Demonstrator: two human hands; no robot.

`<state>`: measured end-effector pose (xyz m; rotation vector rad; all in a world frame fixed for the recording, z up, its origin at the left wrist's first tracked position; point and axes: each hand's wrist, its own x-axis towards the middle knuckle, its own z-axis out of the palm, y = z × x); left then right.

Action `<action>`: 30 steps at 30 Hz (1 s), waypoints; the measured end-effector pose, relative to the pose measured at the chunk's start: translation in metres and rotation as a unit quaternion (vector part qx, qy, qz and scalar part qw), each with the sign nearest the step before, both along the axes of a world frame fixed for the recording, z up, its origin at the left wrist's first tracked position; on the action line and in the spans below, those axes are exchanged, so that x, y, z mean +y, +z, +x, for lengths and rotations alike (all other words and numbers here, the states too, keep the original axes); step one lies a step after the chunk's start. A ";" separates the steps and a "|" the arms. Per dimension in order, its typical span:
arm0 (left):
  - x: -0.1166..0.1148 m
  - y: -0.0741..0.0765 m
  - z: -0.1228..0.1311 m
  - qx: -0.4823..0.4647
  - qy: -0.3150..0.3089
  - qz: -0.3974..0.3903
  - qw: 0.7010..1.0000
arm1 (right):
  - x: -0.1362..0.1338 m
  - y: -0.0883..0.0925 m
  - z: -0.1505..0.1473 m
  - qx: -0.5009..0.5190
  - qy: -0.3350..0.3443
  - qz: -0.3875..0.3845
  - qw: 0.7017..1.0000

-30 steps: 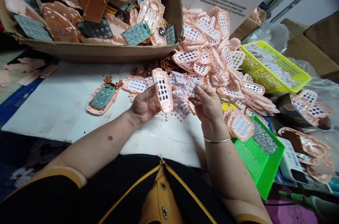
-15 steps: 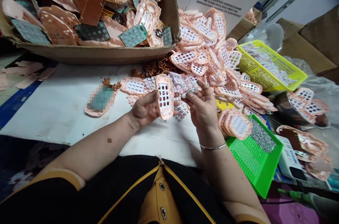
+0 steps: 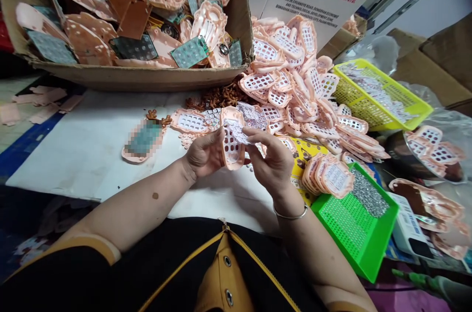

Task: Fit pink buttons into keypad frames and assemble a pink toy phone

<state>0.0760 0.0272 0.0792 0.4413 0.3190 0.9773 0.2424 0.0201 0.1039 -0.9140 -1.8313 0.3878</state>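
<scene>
My left hand (image 3: pixel 202 153) grips a pink plastic shell with rows of key holes (image 3: pixel 231 147), held upright over the white sheet. My right hand (image 3: pixel 271 159) pinches a translucent rubber keypad mat (image 3: pixel 238 131) and holds it against the upper part of the shell. Just behind my hands lies a small heap of more keypad mats (image 3: pixel 254 115). A large pile of the same pink shells (image 3: pixel 295 80) spreads from the centre to the right.
A cardboard box (image 3: pixel 140 73) of pink parts and green circuit boards stands at the back left. One assembled shell (image 3: pixel 143 140) lies on the white sheet (image 3: pixel 84 144). A green basket (image 3: pixel 350 218) and a yellow basket (image 3: pixel 379 95) sit at the right.
My right hand has come left from the heap with a keypad mat and brought it onto the shell. My left hand has kept hold of the shell.
</scene>
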 end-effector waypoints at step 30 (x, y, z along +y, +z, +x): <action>-0.005 0.018 0.000 0.059 -0.008 0.047 0.997 | -0.037 -0.011 -0.007 -0.332 -0.031 0.178 0.926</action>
